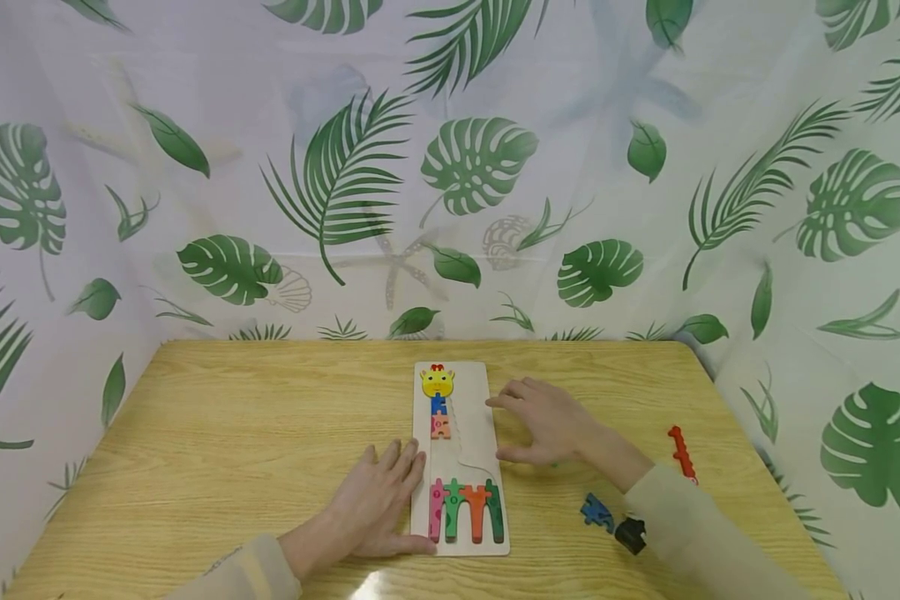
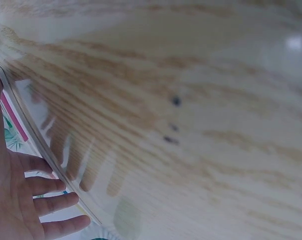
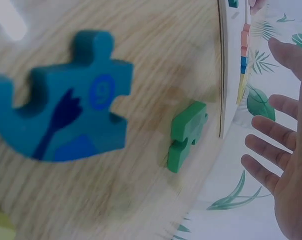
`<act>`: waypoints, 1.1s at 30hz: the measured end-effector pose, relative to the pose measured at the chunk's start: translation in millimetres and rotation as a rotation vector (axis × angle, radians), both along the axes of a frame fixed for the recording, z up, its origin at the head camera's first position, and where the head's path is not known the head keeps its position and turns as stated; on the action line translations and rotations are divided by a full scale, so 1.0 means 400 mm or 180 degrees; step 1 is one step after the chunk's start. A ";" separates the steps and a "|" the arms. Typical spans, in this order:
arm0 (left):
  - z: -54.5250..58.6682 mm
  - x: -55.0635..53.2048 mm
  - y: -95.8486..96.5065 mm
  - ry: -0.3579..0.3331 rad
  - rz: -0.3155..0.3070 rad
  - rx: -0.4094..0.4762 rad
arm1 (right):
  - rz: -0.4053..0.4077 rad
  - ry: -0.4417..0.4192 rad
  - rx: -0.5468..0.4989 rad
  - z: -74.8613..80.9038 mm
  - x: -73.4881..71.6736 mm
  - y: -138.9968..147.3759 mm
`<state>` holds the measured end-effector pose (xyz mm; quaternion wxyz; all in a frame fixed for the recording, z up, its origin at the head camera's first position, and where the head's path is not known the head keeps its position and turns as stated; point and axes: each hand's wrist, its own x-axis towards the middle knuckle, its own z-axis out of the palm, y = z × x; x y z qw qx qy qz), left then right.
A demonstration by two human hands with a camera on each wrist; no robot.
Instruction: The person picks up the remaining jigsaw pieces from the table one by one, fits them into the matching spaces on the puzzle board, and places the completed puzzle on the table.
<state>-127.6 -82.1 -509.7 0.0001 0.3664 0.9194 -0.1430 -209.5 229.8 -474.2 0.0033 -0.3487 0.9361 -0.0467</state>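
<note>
A pale wooden puzzle board (image 1: pixel 461 457) lies on the table. It holds a yellow giraffe head (image 1: pixel 438 382), a blue piece (image 1: pixel 438 405) and a salmon piece (image 1: pixel 440 427) below it, and several coloured leg pieces (image 1: pixel 476 512). My left hand (image 1: pixel 378 504) rests along the board's left edge with fingers spread. Beside the right edge, my right hand (image 1: pixel 543 421) has its fingers loosely extended and holds nothing. A green piece (image 3: pixel 187 135) lies on the table near that hand, mostly hidden under it in the head view.
On the right side of the table lie a loose blue piece marked 9 (image 3: pixel 66 105) and a long red piece (image 1: pixel 681 454). Part of a yellow piece (image 3: pixel 0 227) shows at the right wrist view's corner. A leaf-patterned curtain (image 1: pixel 450 167) borders the table.
</note>
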 end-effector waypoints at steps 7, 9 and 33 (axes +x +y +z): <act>0.001 0.001 0.000 0.0047 -0.0016 -0.0009 | 0.0034 0.0108 -0.0015 -0.002 0.006 0.024; 0.001 0.002 0.000 0.0061 -0.0021 -0.0018 | 0.0017 0.0113 -0.0005 -0.002 0.008 0.030; 0.002 0.000 -0.001 0.0063 -0.0020 -0.0036 | -0.0055 0.0019 0.0064 -0.037 0.034 0.093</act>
